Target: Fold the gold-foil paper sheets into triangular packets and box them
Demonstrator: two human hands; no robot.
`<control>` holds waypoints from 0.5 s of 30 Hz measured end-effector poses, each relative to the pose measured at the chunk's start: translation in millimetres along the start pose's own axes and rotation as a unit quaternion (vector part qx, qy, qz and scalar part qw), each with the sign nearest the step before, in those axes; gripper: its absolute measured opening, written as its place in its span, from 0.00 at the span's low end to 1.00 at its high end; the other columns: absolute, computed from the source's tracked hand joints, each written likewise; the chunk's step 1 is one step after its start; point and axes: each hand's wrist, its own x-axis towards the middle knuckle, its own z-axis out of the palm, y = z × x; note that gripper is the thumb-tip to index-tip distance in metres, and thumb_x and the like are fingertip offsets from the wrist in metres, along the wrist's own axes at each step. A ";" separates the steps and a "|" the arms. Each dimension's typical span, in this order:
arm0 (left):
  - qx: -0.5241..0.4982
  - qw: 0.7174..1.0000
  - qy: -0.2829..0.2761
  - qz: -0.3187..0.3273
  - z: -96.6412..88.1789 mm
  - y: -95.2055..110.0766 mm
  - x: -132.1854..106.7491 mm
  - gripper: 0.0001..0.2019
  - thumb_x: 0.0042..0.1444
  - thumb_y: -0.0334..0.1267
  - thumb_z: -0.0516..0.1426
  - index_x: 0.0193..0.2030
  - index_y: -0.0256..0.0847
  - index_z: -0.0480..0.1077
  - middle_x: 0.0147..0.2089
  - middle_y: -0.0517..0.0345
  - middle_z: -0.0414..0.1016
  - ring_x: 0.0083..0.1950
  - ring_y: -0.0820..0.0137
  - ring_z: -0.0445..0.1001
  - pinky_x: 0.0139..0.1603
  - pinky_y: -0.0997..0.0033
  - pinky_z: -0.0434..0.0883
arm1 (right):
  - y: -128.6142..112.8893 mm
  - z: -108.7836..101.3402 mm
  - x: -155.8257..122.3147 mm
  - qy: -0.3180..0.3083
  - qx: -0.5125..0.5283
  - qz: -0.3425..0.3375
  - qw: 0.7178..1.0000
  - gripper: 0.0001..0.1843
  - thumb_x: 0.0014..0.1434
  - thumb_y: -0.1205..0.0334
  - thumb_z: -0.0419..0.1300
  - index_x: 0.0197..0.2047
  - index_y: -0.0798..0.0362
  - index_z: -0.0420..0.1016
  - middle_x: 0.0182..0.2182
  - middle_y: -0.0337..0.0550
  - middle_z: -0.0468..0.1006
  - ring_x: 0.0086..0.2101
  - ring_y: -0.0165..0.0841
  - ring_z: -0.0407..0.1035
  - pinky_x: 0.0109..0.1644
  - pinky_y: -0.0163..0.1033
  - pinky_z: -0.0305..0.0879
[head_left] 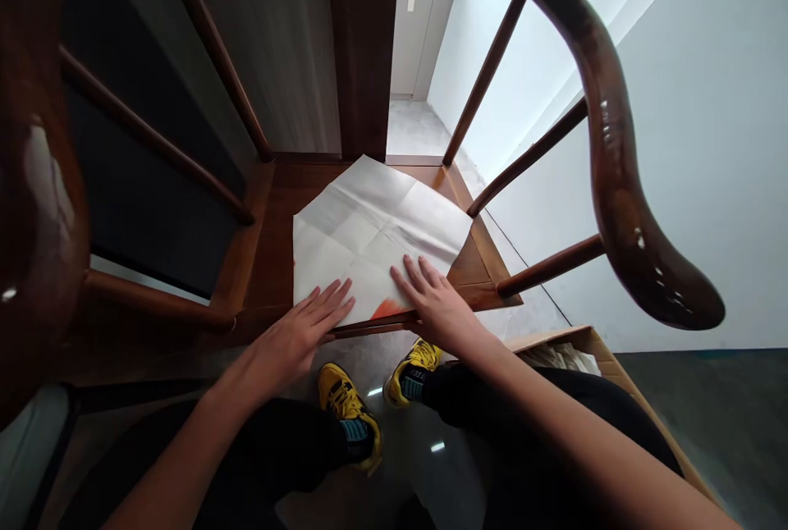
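Hands flat on creased paper, corner pointing away.

Left hand and right hand both spread flat, palms down, near each other but not touching. Fingers of the left hand fanned and angled up and to the right; fingers of the right hand fanned and angled up and to the left, the two sets of fingertips turned inward. Wrists low and almost straight. Bare left forearm and bare right forearm slanting in from the lower corners of the view, both reaching forward and converging toward the hands.
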 end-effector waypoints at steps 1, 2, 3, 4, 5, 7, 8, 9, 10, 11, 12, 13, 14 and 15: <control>0.006 1.000 0.014 -0.005 -1.9 5.3 2.5 0.42 0.67 0.21 0.49 0.83 0.47 0.35 0.84 0.51 0.39 0.84 0.60 0.40 0.81 0.50 0.55 | -7.4 2.0 -0.4 -0.004 0.008 0.019 1.000 0.51 0.60 0.62 0.69 0.79 0.57 0.50 0.78 0.64 0.46 0.74 0.63 0.45 0.73 0.65 0.53; 0.016 0.999 0.027 -0.012 -1.5 12.9 6.3 0.41 0.68 0.24 0.51 0.83 0.46 0.38 0.84 0.50 0.39 0.84 0.57 0.39 0.81 0.46 0.54 | -20.0 3.9 -1.0 -0.004 0.017 0.042 0.999 0.48 0.62 0.61 0.67 0.79 0.60 0.51 0.77 0.68 0.48 0.73 0.64 0.49 0.72 0.65 0.56; 0.027 0.999 0.036 -0.021 1.2 21.3 10.8 0.40 0.68 0.26 0.53 0.82 0.43 0.41 0.84 0.47 0.39 0.84 0.55 0.39 0.81 0.43 0.52 | -35.5 4.6 -1.5 -0.001 0.029 0.066 0.997 0.46 0.63 0.60 0.66 0.78 0.62 0.53 0.76 0.71 0.49 0.71 0.64 0.53 0.71 0.66 0.57; 0.038 0.998 0.041 -0.028 5.7 28.6 15.4 0.39 0.68 0.28 0.54 0.82 0.40 0.43 0.83 0.45 0.41 0.83 0.53 0.41 0.81 0.41 0.52 | -51.0 3.4 -1.9 -0.004 0.045 0.083 0.996 0.45 0.63 0.60 0.66 0.77 0.65 0.54 0.76 0.75 0.49 0.70 0.64 0.55 0.71 0.66 0.58; 0.044 0.998 0.045 -0.031 11.0 33.2 19.2 0.38 0.68 0.29 0.54 0.81 0.36 0.45 0.83 0.42 0.44 0.83 0.53 0.44 0.81 0.41 0.52 | -63.2 0.0 -2.3 -0.016 0.066 0.090 0.994 0.47 0.62 0.58 0.67 0.77 0.68 0.53 0.75 0.77 0.50 0.69 0.64 0.56 0.70 0.66 0.58; 0.039 0.998 0.045 -0.013 19.2 29.7 21.6 0.35 0.67 0.26 0.51 0.80 0.31 0.49 0.80 0.40 0.52 0.81 0.56 0.52 0.80 0.45 0.56 | -68.7 -12.5 -2.9 -0.059 0.110 0.071 0.990 0.54 0.58 0.55 0.71 0.78 0.70 0.50 0.75 0.77 0.51 0.69 0.64 0.56 0.70 0.67 0.59; 0.031 0.999 0.041 0.005 20.0 21.4 19.7 0.35 0.66 0.23 0.49 0.80 0.33 0.50 0.79 0.43 0.57 0.80 0.60 0.55 0.80 0.47 0.58 | -60.0 -20.0 -3.3 -0.083 0.126 0.046 0.988 0.60 0.55 0.53 0.74 0.79 0.67 0.48 0.76 0.74 0.50 0.70 0.65 0.54 0.71 0.67 0.59; 0.019 0.999 0.033 0.025 17.7 9.9 15.8 0.36 0.64 0.19 0.46 0.79 0.37 0.52 0.77 0.47 0.61 0.80 0.63 0.57 0.80 0.48 0.58 | -44.9 -26.7 -3.9 -0.101 0.134 0.013 0.986 0.65 0.51 0.51 0.76 0.80 0.61 0.46 0.77 0.69 0.48 0.72 0.65 0.51 0.72 0.68 0.57; 0.008 0.999 0.027 0.041 12.5 -2.9 10.7 0.39 0.62 0.16 0.43 0.79 0.42 0.55 0.76 0.53 0.63 0.80 0.66 0.56 0.80 0.47 0.56 | -25.7 -31.7 -4.7 -0.110 0.126 -0.028 0.986 0.70 0.47 0.52 0.79 0.81 0.53 0.43 0.79 0.63 0.41 0.74 0.64 0.44 0.73 0.68 0.54; -0.001 0.999 0.029 0.040 4.9 -14.7 5.3 0.42 0.59 0.14 0.41 0.77 0.47 0.58 0.76 0.58 0.64 0.81 0.66 0.52 0.81 0.43 0.55 | -5.4 -34.1 -5.6 -0.111 0.109 -0.066 0.986 0.74 0.42 0.56 0.82 0.82 0.43 0.42 0.80 0.55 0.35 0.76 0.63 0.37 0.75 0.69 0.50; -0.004 0.999 0.033 0.017 -4.0 -23.6 0.7 0.43 0.58 0.13 0.41 0.75 0.50 0.62 0.77 0.60 0.63 0.83 0.64 0.47 0.80 0.39 0.53 | 12.8 -33.7 -6.5 -0.117 0.099 -0.082 0.985 0.77 0.39 0.57 0.83 0.82 0.40 0.41 0.81 0.52 0.32 0.76 0.63 0.33 0.76 0.69 0.48; -0.006 0.999 0.037 -0.010 -13.0 -27.8 -2.1 0.43 0.57 0.13 0.41 0.74 0.51 0.63 0.78 0.61 0.60 0.84 0.61 0.42 0.80 0.35 0.52 | 26.6 -30.6 -7.5 -0.119 0.094 -0.080 0.985 0.80 0.36 0.58 0.84 0.82 0.41 0.39 0.80 0.54 0.31 0.76 0.64 0.33 0.76 0.69 0.48; -0.008 0.998 0.038 -0.040 -20.8 -26.6 -2.3 0.41 0.58 0.15 0.42 0.75 0.50 0.63 0.80 0.59 0.55 0.84 0.58 0.37 0.79 0.33 0.52 | 34.5 -25.7 -8.5 -0.117 0.089 -0.072 0.987 0.82 0.35 0.59 0.84 0.82 0.44 0.37 0.80 0.57 0.32 0.76 0.65 0.33 0.76 0.69 0.48; -0.010 0.997 0.033 -0.063 -26.2 -20.0 0.3 0.39 0.60 0.18 0.45 0.76 0.49 0.60 0.82 0.56 0.48 0.84 0.55 0.35 0.79 0.32 0.51 | 36.4 -19.8 -9.5 -0.111 0.085 -0.060 0.988 0.83 0.35 0.59 0.84 0.82 0.48 0.35 0.80 0.61 0.33 0.76 0.66 0.35 0.75 0.69 0.50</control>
